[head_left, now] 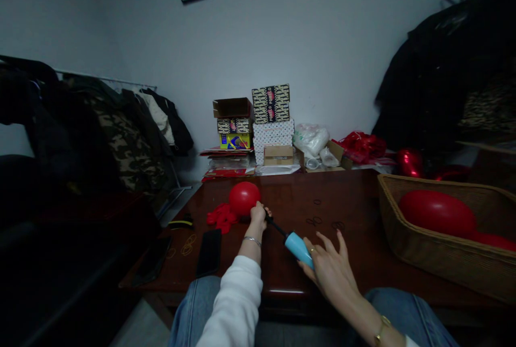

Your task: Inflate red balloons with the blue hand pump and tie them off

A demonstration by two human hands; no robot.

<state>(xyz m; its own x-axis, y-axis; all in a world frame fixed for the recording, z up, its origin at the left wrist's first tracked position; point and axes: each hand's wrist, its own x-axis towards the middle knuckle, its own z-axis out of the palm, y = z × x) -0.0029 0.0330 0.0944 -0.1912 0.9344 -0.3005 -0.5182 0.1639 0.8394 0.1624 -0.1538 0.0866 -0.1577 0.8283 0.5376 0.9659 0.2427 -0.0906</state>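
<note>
A partly inflated red balloon point(244, 198) is at the far end of a hand balloon pump point(297, 247), which has a light blue body and a black rod. My left hand point(259, 214) is closed around the balloon's neck, where it meets the pump's black end; the nozzle is hidden. My right hand point(330, 262) has the blue body between thumb and index side, with the other fingers stretched out. Limp red balloons point(222, 217) lie in a pile just left of the inflated one.
On the brown table point(278, 277) lie a black phone point(208, 252), yellow rubber bands point(188, 245), dark bands point(313, 222) and a black-yellow tool point(181, 223). A wicker basket point(439, 261) with red balloons point(437, 212) stands right. Boxes point(271, 104) are stacked behind.
</note>
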